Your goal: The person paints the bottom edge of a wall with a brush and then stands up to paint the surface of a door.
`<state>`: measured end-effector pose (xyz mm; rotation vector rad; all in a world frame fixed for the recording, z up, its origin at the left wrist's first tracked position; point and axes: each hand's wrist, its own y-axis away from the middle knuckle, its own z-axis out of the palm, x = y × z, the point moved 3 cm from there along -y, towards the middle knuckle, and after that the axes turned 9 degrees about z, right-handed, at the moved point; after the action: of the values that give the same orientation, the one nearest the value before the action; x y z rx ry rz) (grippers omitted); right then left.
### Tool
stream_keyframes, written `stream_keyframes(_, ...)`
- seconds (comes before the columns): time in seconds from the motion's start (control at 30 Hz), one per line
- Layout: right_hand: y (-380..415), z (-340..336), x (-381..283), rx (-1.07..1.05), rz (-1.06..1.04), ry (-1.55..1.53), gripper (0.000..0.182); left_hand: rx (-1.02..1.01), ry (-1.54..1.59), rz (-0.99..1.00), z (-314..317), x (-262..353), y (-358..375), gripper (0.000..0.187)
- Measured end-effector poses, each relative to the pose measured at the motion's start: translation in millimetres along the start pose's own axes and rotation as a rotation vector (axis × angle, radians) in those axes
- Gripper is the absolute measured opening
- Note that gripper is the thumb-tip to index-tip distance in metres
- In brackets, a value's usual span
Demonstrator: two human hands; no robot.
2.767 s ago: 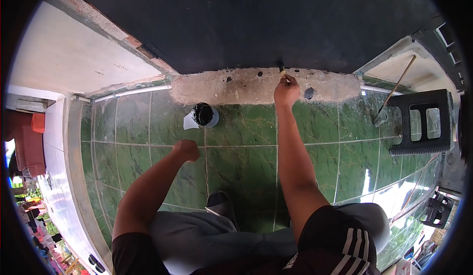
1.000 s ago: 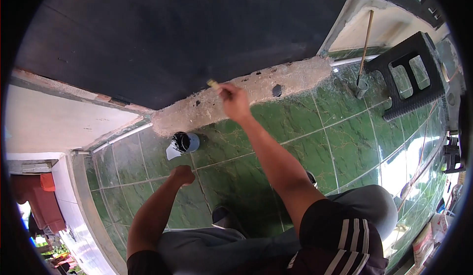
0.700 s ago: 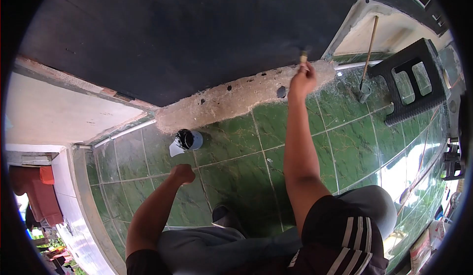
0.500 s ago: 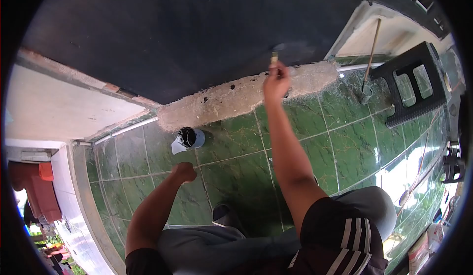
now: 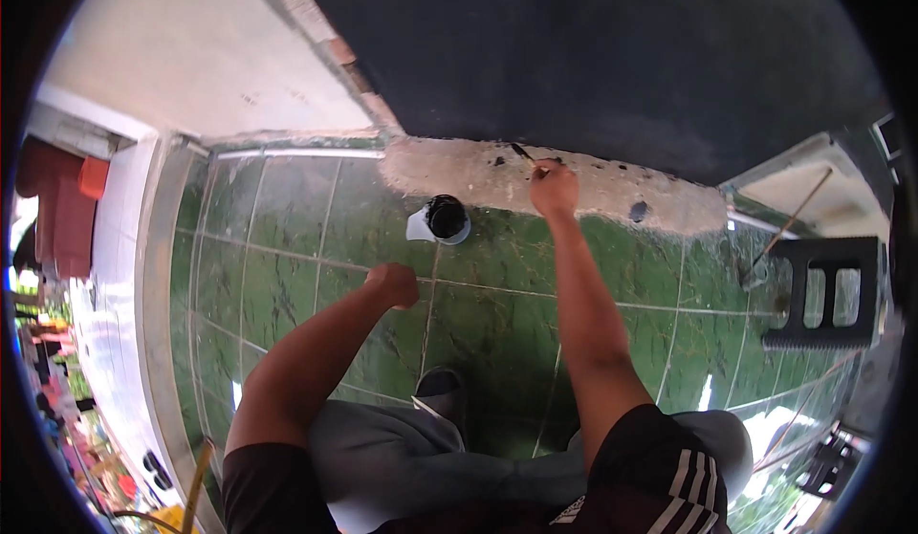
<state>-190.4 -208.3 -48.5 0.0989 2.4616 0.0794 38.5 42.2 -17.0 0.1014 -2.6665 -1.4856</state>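
Note:
My right hand (image 5: 555,188) is closed around the handle of a small paintbrush (image 5: 522,153). The dark bristles point up and left, at the lower edge of a black wall panel (image 5: 593,56), above a rough bare concrete strip (image 5: 459,166). My left hand (image 5: 393,286) is curled into a fist over the green tiles; whether anything is inside it is hidden. Just beyond that hand, a pale container (image 5: 421,225) with black paint (image 5: 447,216) inside stands on the floor near the concrete strip.
A black plastic step stool (image 5: 865,295) stands at the right. Beside it a long stick (image 5: 801,211) leans from a small container (image 5: 754,275). A white wall (image 5: 210,56) is at the left, and my shoe (image 5: 440,395) rests on the tiles.
The view has shifted, bringing more of the left side into sight. My right hand and the brush have moved left and down along the panel, to its lower edge. My left hand stays curled.

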Motion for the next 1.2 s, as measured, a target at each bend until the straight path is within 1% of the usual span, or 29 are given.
stream_keyframes(0.1, -24, 0, -14, 0.088, -0.057, 0.133, 0.020, -0.005, 0.007, -0.001, 11, -9, -9, 0.033)
stream_keyframes(0.17, -29, -16, -23, 0.098, -0.076, 0.126, 0.020, -0.023, 0.007, -0.001, 9, -9, -7, 0.035)
stream_keyframes(0.3, -9, -40, -30, 0.176, -0.168, 0.200, 0.021, -0.053, 0.025, 0.003, 5, -10, -2, 0.036)
stream_keyframes(0.4, -14, -28, -32, 0.018, -0.238, 0.400, 0.022, -0.049, 0.040, 0.005, 7, -11, -4, 0.036)
stream_keyframes(0.5, -21, -27, -38, 0.113, -0.191, 0.287, 0.022, -0.047, 0.036, 0.023, 0, -6, -3, 0.037)
stream_keyframes(0.6, 0, -40, -45, 0.171, -0.214, 0.261, 0.022, -0.051, 0.035, 0.023, -9, 1, 0, 0.038)
stream_keyframes(0.7, -7, -20, -36, 0.114, -0.208, 0.291, 0.021, -0.039, 0.041, 0.039, -12, 1, 3, 0.038)
stream_keyframes(0.8, -11, -21, -37, 0.156, -0.227, 0.195, 0.020, -0.024, 0.034, 0.051, -9, 0, 0, 0.037)
stream_keyframes(0.9, 9, -31, -33, 0.325, -0.346, 0.056, 0.021, -0.032, 0.028, 0.048, -6, 1, 1, 0.037)
stream_keyframes(1.0, 10, -9, -28, 0.266, -0.347, 0.086, 0.021, -0.042, 0.036, 0.040, -2, -4, -2, 0.037)
stream_keyframes(1.1, 1, -10, -28, 0.298, -0.300, -0.054, 0.019, -0.053, 0.049, 0.033, -5, -3, -2, 0.038)
stream_keyframes(1.2, 16, -16, -26, 0.243, -0.222, 0.037, 0.018, -0.052, 0.034, 0.027, -7, 1, 0, 0.038)
